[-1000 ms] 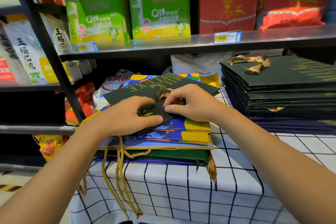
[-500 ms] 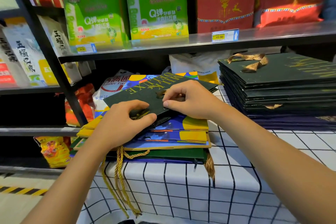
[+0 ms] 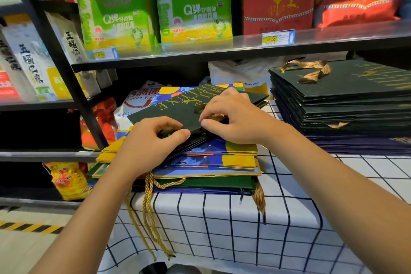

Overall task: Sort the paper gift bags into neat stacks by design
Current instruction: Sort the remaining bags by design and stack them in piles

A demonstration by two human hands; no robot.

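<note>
You are gripping the flat dark-green gold-lettered paper gift bag (image 3: 178,113) with your left hand (image 3: 146,144), your right hand (image 3: 233,118) pinching its ribbon handle (image 3: 216,115); next, probably carrying it toward the matching dark-green stack (image 3: 347,104) at two o'clock.

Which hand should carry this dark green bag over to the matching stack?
Right, probably. The right hand pinches the dark green bag at its ribbon handle, nearer the matching stack; the left hand sits farther away.

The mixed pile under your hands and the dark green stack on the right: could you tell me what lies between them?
Only bare checked tablecloth, seen in the head view.
</note>
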